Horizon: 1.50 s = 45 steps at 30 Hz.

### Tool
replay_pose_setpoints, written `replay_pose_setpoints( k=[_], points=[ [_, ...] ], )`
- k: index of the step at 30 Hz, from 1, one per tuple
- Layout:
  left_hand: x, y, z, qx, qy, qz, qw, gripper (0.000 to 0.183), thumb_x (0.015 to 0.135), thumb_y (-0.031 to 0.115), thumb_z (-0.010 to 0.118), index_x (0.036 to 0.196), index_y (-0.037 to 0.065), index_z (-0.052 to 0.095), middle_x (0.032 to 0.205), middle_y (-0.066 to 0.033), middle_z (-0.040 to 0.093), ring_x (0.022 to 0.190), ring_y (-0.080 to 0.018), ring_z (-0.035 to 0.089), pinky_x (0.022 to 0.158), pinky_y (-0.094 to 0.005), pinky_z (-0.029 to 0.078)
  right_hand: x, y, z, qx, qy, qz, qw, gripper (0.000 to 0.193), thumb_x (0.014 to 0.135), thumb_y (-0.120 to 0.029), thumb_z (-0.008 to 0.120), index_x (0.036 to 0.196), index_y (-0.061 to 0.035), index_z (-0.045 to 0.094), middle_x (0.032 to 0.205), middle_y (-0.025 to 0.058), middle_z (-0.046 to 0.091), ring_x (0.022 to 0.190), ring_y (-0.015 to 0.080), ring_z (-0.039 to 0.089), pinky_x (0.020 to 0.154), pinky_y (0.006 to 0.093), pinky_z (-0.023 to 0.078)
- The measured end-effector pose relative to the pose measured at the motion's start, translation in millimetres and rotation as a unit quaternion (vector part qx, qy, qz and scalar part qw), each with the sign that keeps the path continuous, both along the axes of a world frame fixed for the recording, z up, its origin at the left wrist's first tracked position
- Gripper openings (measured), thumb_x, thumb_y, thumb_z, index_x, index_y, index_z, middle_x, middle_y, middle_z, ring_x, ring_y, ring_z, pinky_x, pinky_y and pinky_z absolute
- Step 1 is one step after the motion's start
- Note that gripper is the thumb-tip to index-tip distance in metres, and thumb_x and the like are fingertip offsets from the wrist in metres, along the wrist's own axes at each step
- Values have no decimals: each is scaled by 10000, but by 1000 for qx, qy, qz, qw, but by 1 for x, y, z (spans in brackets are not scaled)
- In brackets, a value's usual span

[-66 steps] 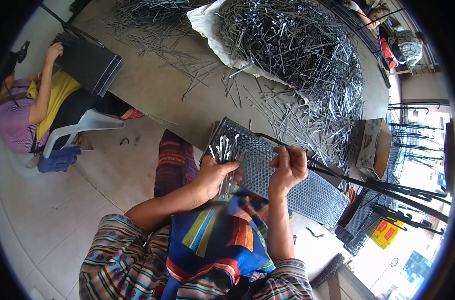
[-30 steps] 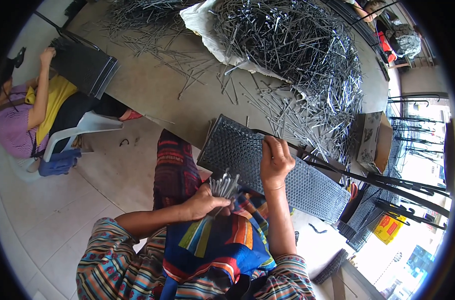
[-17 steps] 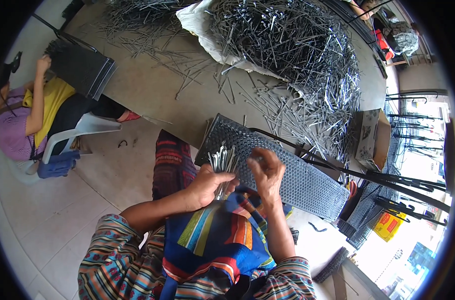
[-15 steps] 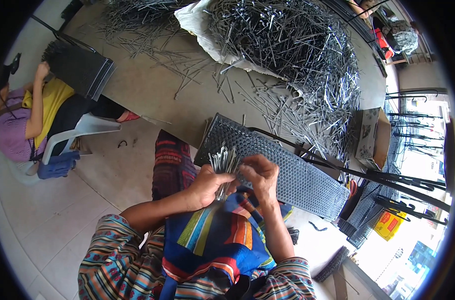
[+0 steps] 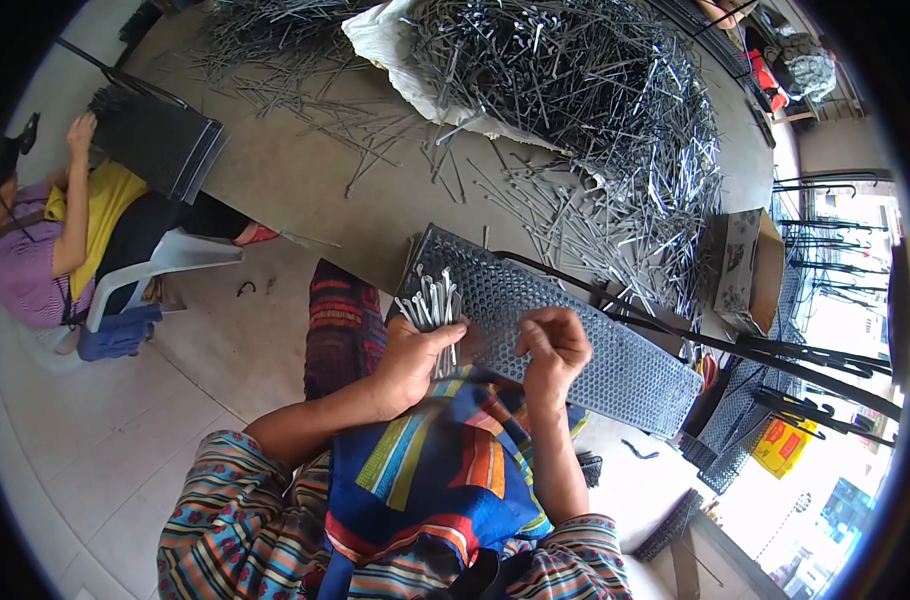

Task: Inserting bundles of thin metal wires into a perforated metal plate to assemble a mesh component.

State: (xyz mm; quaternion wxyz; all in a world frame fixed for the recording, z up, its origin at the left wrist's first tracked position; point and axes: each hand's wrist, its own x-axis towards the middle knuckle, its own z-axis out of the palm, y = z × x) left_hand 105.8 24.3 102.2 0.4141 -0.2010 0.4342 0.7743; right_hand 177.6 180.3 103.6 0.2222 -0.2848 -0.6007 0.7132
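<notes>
My left hand is closed round an upright bunch of thin silvery metal rods, whose flattened or looped ends fan out above the thumb. To its right, my right hand is raised with its fingers curled into a pinch. Anything between those fingertips is too small to make out. Beneath both hands slopes a long dark panel full of small round holes in close rows, its upper left corner by the table's edge. Colourful patterned cloth covers my lap below the hands.
A large heap of similar rods lies on a pale sack across the table, with strays around it. A cardboard box and black metal bars stand at right. At left, a seated co-worker handles a dark panel.
My right hand has drawn away to the right from the bunch, its fingers still curled. The left hand has shifted slightly left, with the rods spread a little wider at the top.
</notes>
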Motion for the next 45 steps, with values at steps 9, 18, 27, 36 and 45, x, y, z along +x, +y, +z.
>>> replay_pose_setpoints(
  k=[9, 18, 27, 36, 45],
  points=[
    [7, 1, -8, 1, -30, -64, 998, 180, 845, 1, 654, 1023, 17, 637, 838, -112, 695, 689, -196, 680, 566, -294, 529, -20, 21, -8, 331, 8, -91, 939, 128, 841, 104, 612, 917, 3, 597, 796, 41, 640, 592, 57, 560, 544, 184, 456],
    [8, 5, -15, -3, -43, -68, 997, 113, 853, 18, 651, 966, 17, 642, 817, -110, 693, 661, -194, 666, 552, -292, 499, -26, 23, 0, 443, 2, -52, 895, 152, 784, 87, 660, 875, -23, 610, 789, 92, 647, 624, 178, 620, 564, 260, 490],
    [11, 4, -11, -3, -35, -77, 996, 82, 840, 18, 666, 917, 1, 644, 790, -121, 681, 654, -209, 661, 567, -297, 498, -23, 20, 9, 550, 48, 18, 834, 163, 735, 97, 691, 847, -9, 637, 772, 108, 664, 640, 227, 656, 581, 272, 510],
    [12, 9, -15, 14, -43, -79, 996, 68, 859, 20, 636, 916, -15, 649, 786, -126, 682, 668, -207, 657, 586, -303, 500, -40, 15, 8, 462, -24, 10, 887, 102, 754, 68, 678, 821, -6, 656, 728, 99, 629, 614, 213, 636, 573, 287, 484],
    [11, 12, -20, 21, -53, -72, 996, 72, 866, 55, 647, 913, 0, 649, 770, -114, 685, 650, -198, 653, 564, -293, 483, -44, 31, 14, 501, -23, 88, 861, 114, 748, 53, 687, 830, -23, 669, 753, 108, 643, 626, 264, 645, 569, 305, 492]
  ],
)
